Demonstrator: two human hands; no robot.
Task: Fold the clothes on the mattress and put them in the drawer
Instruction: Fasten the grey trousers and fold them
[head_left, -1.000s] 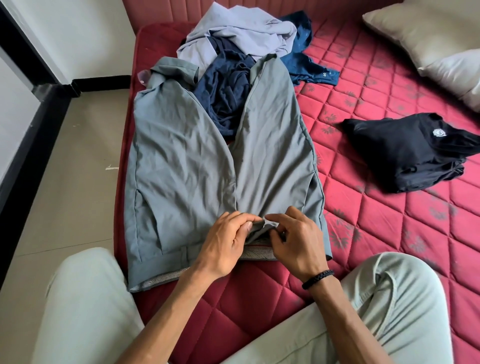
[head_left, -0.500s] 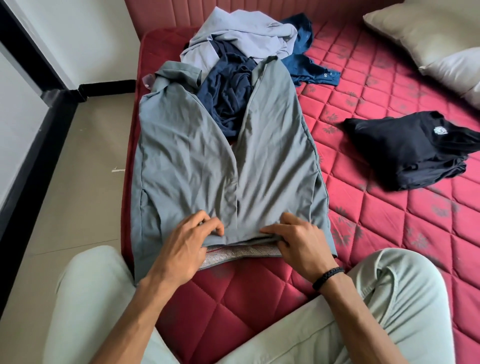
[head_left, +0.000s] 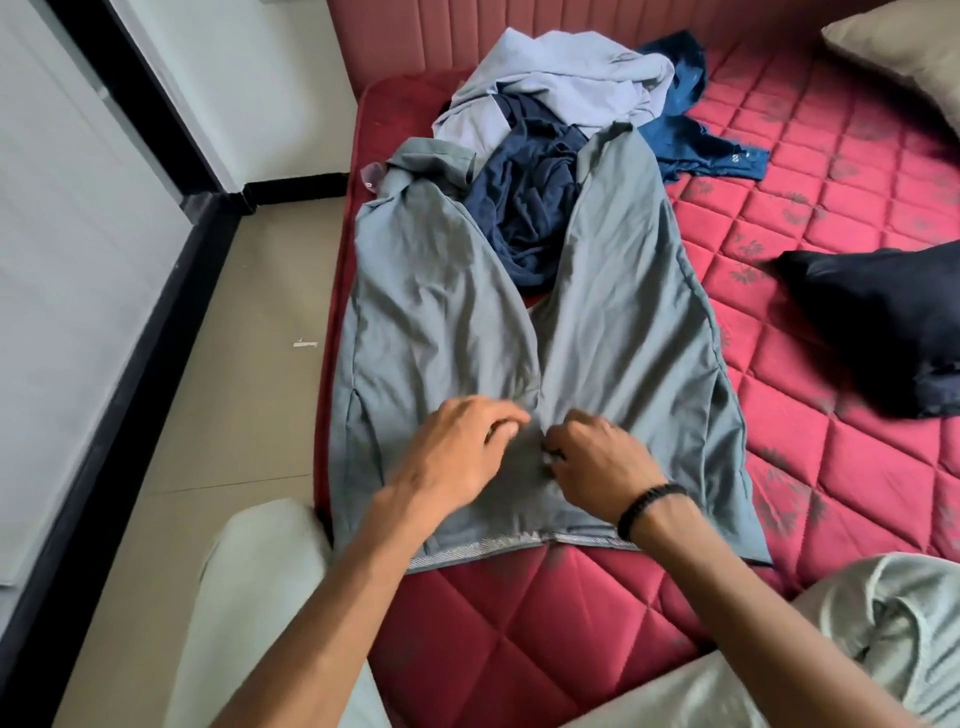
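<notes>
Head view: one grey trousers (head_left: 613, 332), two hands' fingers (head_left: 511, 415) curled, grip unclear; one black bundle (head_left: 883, 322).

Trousers (head_left: 613, 332) lie flat on the mattress (head_left: 831, 415), waistband nearest. A heap of clothes (head_left: 540, 156) sits behind them, a folded garment (head_left: 883, 322) right, a pillow (head_left: 904, 57) far right.
</notes>
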